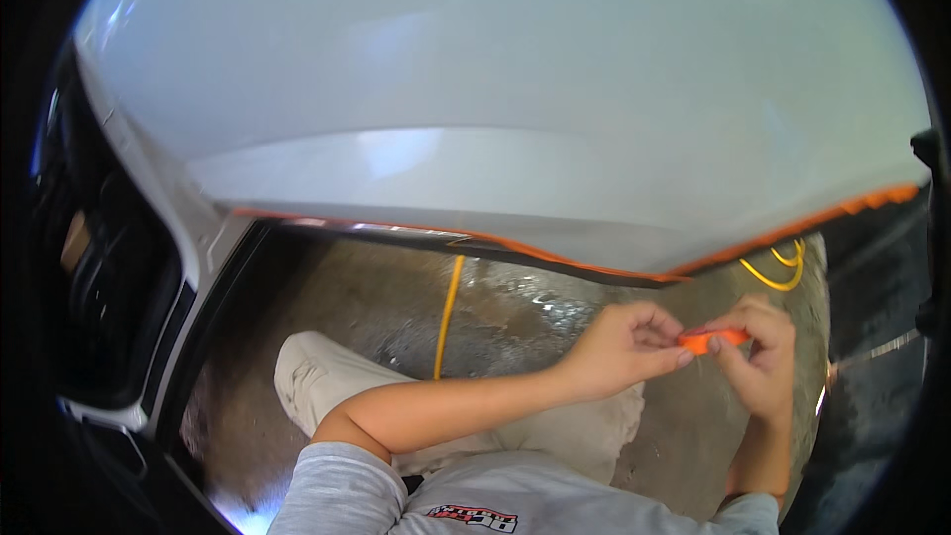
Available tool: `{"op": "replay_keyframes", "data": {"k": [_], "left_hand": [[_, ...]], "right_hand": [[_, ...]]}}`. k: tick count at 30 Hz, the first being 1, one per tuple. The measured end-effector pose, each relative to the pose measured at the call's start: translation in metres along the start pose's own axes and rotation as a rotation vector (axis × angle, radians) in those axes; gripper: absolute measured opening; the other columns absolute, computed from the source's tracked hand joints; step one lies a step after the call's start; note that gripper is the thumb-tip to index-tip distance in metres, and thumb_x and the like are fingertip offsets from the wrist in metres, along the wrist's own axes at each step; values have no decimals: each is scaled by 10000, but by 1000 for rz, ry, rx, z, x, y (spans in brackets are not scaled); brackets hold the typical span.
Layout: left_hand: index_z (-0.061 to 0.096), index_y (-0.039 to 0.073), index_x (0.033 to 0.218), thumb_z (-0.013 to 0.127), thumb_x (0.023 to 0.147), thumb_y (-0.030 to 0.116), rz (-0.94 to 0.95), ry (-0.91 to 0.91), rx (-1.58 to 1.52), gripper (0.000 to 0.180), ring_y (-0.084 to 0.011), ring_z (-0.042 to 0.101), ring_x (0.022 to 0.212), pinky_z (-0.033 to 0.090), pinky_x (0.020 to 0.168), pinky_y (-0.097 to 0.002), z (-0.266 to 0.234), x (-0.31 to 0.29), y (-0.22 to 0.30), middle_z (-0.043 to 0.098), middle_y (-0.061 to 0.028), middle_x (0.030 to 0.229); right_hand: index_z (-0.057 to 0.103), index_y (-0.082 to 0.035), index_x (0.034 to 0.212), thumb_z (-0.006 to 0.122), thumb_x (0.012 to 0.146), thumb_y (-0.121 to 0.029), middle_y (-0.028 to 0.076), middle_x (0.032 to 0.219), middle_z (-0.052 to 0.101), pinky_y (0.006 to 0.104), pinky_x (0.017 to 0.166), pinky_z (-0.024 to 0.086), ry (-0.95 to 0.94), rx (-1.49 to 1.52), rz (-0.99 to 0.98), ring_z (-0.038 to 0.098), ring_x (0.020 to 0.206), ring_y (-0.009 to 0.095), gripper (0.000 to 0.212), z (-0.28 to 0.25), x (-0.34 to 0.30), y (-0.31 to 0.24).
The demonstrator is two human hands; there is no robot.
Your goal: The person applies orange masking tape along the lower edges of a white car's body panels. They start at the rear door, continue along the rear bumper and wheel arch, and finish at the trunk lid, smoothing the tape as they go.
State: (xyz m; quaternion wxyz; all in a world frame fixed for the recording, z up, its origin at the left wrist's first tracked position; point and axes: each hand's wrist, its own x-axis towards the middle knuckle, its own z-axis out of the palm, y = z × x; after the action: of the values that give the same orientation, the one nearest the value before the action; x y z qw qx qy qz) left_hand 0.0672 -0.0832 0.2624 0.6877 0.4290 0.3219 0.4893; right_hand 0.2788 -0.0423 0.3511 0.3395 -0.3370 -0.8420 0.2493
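Observation:
A short piece of orange tape is stretched between my two hands, low and to the right of the middle. My left hand pinches its left end with thumb and fingertips. Its right end sits between the thumb and bent fingers of my right hand. Just beyond my hands is the edge of a large pale grey car body panel. Orange edging tape follows that edge and turns up the right side, where it looks wrinkled. Neither hand touches the panel.
A car opening with a dark interior and a pale frame lies at far left. Below me is a stained, partly wet concrete floor. A yellow hose or cable crosses it, with yellow loops farther right. Dark surfaces stand at far right.

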Motion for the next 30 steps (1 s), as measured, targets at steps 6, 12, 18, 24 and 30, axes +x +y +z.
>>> {"op": "replay_keyframes", "data": {"k": [6, 12, 18, 24, 30], "left_hand": [[720, -11, 1094, 784, 1010, 13, 55, 127, -70, 108, -161, 697, 1213, 583, 1050, -314, -150, -86, -40, 683, -132, 1380], [695, -16, 1050, 724, 1046, 19, -11, 130, 194, 46, -179, 687, 1214, 570, 1043, -322, -201, -165, 3, 646, -161, 1438], [727, -51, 1048, 713, 1043, 11, -197, 362, -90, 64, -245, 719, 1172, 600, 1074, -392, -124, -229, 75, 709, -182, 1350], [740, -55, 1005, 714, 1043, 10, -237, 294, 17, 80, -236, 726, 1142, 619, 1035, -391, -37, -239, 131, 698, -182, 1359], [732, -22, 998, 706, 1029, 21, -182, -2, 382, 58, -218, 730, 1093, 638, 931, -377, 41, -171, 243, 696, -184, 1328]], "right_hand": [[808, -46, 957, 822, 782, -32, 79, 882, 768, 376, 833, 461, -161, 59, -58, 685, 795, 258, 177, 165, 42, -13], [815, -105, 1002, 813, 843, -100, 89, 894, 767, 429, 852, 494, -352, 141, 49, 725, 846, 310, 159, 216, 71, -78], [785, -110, 996, 763, 920, -242, 79, 942, 750, 477, 897, 483, -315, 134, 151, 724, 944, 315, 154, 173, 39, -165], [780, -101, 1051, 752, 948, -258, 80, 1029, 750, 470, 973, 458, -225, 68, 226, 707, 1024, 308, 190, 90, -10, -231], [783, -78, 1096, 755, 966, -277, 94, 1087, 779, 471, 955, 506, -43, 248, 449, 731, 1045, 320, 239, -21, -1, -260]]}}
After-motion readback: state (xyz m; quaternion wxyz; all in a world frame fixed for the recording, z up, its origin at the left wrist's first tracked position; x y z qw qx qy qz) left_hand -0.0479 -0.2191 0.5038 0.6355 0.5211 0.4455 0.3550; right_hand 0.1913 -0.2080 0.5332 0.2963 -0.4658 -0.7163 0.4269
